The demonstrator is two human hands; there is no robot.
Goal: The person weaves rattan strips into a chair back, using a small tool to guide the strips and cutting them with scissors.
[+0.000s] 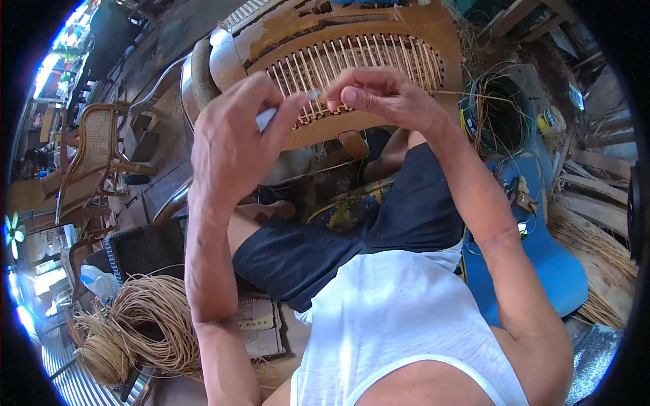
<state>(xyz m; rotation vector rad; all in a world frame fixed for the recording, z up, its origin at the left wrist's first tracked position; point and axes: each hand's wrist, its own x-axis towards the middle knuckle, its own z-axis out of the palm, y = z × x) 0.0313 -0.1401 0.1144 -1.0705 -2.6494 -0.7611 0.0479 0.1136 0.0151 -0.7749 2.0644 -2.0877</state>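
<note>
My left hand (240, 135) is closed round a small white object (268, 118), its exact shape hidden by my fingers, over the left part of a curved tan panel (298, 139). The panel has rows of holes and parallel cane strands (379, 57) strung across it. My right hand (386, 101) is at the panel's lower middle, fingers curled close to the strands and to my left fingertips; what they hold, if anything, is too small to tell.
Cane chair frames (91, 145) stand at left, above a big cane coil (152, 318). At right are a dark bucket (508, 115) with loose strands, a blue plastic seat (555, 277) and wooden slats (596, 172). My bare feet and legs are below the panel.
</note>
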